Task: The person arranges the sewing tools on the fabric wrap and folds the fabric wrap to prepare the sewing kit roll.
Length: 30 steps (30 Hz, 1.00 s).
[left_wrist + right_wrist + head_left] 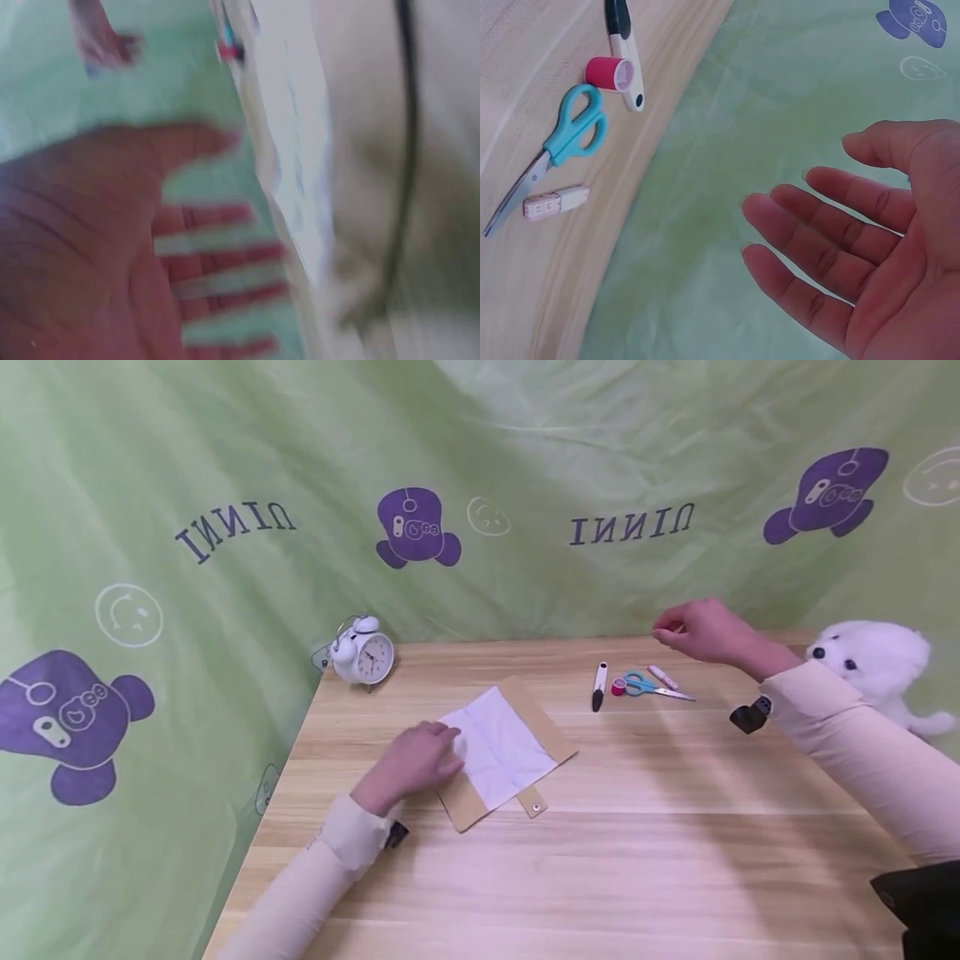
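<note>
An opened-out tan cover with a white inner sheet [498, 747] and a snap tab [533, 803] lies slanted on the table. My left hand [412, 764] is over its left edge, fingers spread and holding nothing; the left wrist view shows the same hand [112, 247] blurred. Up at the back right, my right hand [705, 631] is raised with relaxed, slightly bent fingers and an empty palm [907, 300]. Below and left of it lie teal-handled scissors [574, 135], a red thread spool [606, 73], a white tool with a black end [628, 64] and a small folded measuring tape [555, 202].
A white twin-bell alarm clock [365, 653] stands at the back left corner of the wooden table [600, 877]. To the right, behind my right forearm, sits a white plush dog [877, 664]. A green printed curtain [525, 585] hangs along the back and left.
</note>
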{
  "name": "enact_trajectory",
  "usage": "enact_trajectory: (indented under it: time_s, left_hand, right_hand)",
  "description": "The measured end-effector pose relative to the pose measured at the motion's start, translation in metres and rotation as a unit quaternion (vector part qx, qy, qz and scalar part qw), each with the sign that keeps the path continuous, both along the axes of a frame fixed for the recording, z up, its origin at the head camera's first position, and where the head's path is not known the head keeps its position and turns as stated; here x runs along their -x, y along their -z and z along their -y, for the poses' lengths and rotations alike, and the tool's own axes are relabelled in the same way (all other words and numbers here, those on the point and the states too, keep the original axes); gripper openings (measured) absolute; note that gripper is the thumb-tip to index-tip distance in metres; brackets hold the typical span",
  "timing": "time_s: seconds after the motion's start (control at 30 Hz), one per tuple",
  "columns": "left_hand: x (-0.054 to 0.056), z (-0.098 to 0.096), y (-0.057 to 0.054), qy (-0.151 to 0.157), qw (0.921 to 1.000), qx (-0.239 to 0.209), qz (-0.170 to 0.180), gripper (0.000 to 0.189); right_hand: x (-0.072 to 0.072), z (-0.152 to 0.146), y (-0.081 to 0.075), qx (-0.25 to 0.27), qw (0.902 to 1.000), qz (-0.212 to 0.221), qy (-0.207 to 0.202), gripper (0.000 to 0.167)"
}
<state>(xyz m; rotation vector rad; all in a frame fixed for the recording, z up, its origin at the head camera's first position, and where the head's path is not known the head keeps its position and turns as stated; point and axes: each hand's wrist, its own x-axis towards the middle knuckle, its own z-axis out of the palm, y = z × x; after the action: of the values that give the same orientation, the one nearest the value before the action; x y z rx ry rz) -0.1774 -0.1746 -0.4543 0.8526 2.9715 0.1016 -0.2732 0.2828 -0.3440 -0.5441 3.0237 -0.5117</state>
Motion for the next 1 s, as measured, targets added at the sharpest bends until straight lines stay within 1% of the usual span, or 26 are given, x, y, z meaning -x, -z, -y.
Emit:
enact_trajectory:
  time_s: [0.03, 0.1, 0.13, 0.17, 0.23, 0.3, 0.33, 0.4, 0.5, 0.57, 0.67, 0.77, 0.83, 0.9, 1.0]
  left_hand:
    - [0.005, 0.009, 0.004, 0.012, 0.9999, -0.001, 0.011, 0.064]
    - [0.010, 0.025, 0.013, 0.025, 0.9986, -0.005, 0.046, 0.078]
    - [0.010, 0.031, 0.017, 0.024, 0.9975, -0.007, 0.066, 0.083]
    - [0.009, 0.035, 0.021, 0.021, 0.9966, -0.007, 0.079, 0.085]
    - [0.004, 0.036, 0.026, 0.013, 0.9960, -0.001, 0.088, 0.088]
    - [-0.004, 0.028, 0.026, 0.007, 0.9972, 0.007, 0.074, 0.085]
    - [-0.008, 0.022, 0.026, 0.005, 0.9981, 0.016, 0.059, 0.083]
    - [-0.017, 0.009, 0.024, 0.011, 0.9990, 0.036, 0.026, 0.072]
    - [-0.032, -0.008, 0.021, 0.035, 0.9977, 0.053, -0.024, 0.048]
    - [-0.042, -0.016, 0.020, 0.060, 0.9953, 0.054, -0.054, 0.033]
    - [-0.057, -0.025, 0.020, 0.098, 0.9905, 0.045, -0.086, 0.022]
    - [-0.069, -0.033, 0.025, 0.138, 0.9845, 0.036, -0.102, 0.020]
    - [-0.076, -0.038, 0.027, 0.158, 0.9810, 0.034, -0.107, 0.022]
    - [-0.080, -0.041, 0.029, 0.171, 0.9789, 0.029, -0.107, 0.024]
    - [-0.083, -0.043, 0.030, 0.185, 0.9774, 0.020, -0.101, 0.022]
  right_hand:
    - [0.000, 0.001, 0.000, 0.001, 1.0000, -0.001, -0.001, 0.028]
    - [0.000, 0.002, -0.001, 0.003, 1.0000, -0.002, -0.005, 0.028]
    - [0.001, 0.003, -0.002, 0.004, 1.0000, -0.002, -0.006, 0.028]
    - [0.001, 0.003, -0.002, 0.004, 1.0000, -0.001, -0.008, 0.028]
    - [0.002, 0.004, -0.002, 0.004, 1.0000, -0.001, -0.009, 0.028]
    - [0.004, 0.004, -0.001, 0.004, 1.0000, 0.004, -0.007, 0.027]
    - [0.005, 0.004, 0.000, 0.004, 1.0000, 0.006, -0.006, 0.026]
    - [0.008, 0.006, 0.003, 0.003, 0.9999, 0.011, -0.004, 0.026]
    - [0.015, 0.014, 0.012, -0.004, 0.9998, 0.019, -0.005, 0.026]
    - [0.022, 0.024, 0.021, -0.008, 0.9995, 0.029, -0.006, 0.025]
    - [0.034, 0.041, 0.036, -0.015, 0.9989, 0.041, -0.016, 0.023]
    - [0.046, 0.055, 0.051, -0.025, 0.9976, 0.059, -0.029, 0.021]
    - [0.053, 0.061, 0.060, -0.040, 0.9958, 0.078, -0.027, 0.022]
    - [0.060, 0.064, 0.068, -0.044, 0.9916, 0.121, -0.016, 0.025]
    - [0.068, 0.065, 0.079, -0.044, 0.9801, 0.193, 0.013, 0.032]
